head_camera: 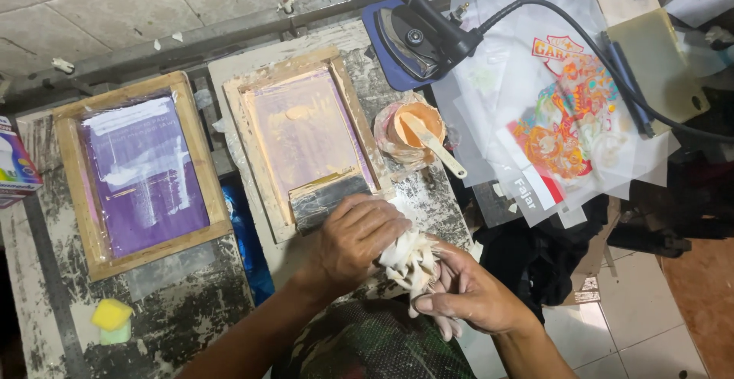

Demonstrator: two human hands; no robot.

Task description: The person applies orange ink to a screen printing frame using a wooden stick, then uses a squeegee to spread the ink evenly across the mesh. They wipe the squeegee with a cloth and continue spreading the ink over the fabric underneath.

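My left hand [356, 238] and my right hand [468, 295] meet over a crumpled whitish rag [410, 260], both gripping it at the near edge of the worktable. Just beyond my left hand lies a wooden screen-printing frame [260, 150] with a pinkish mesh and a dark squeegee [331, 200] resting at its near end. A cup of orange ink [414, 123] with a pale spatula [434, 146] in it stands to the frame's right.
A second wooden frame with purple mesh [143, 174] lies at the left. An electric iron [417, 39] on a blue pad sits at the back, its black cable crossing printed transfer sheets [569, 111]. A yellow sponge [112, 315] lies near left. Tiled floor is at right.
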